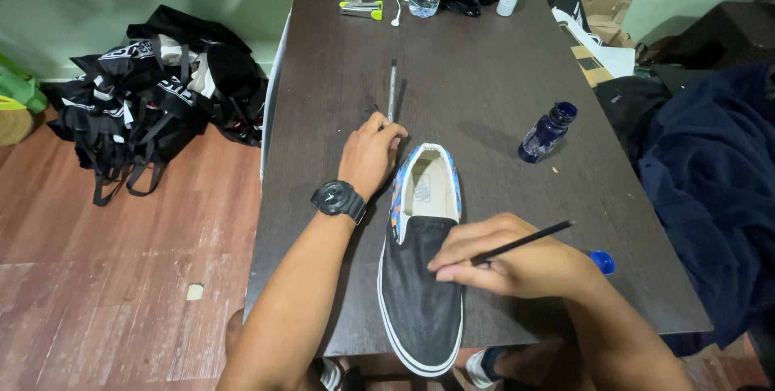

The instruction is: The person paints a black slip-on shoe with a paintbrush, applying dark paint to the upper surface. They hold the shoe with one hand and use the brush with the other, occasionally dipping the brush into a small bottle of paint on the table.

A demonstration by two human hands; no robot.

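A slip-on shoe (pixel 421 278) lies on the worktop (pixel 476 92). A small ink bottle (pixel 547 131) stands to its right, its cap (pixel 601 262) nearer. Bags (pixel 153 100) sit on the floor (pixel 105 278), left.

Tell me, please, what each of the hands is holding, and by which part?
Right hand grips a thin black brush low on its handle. Left hand steadies the shoe at its heel end.

You have a black slip-on shoe (pixel 421 294) lying flat on the dark table, toe pointing toward you and just past the near edge, heel away. Its sole rim is white, its lining pale, and the heel collar shows bright multicoloured paint. A thin black brush (pixel 525 242) slants low over the shoe's upper, handle angled up to your right.
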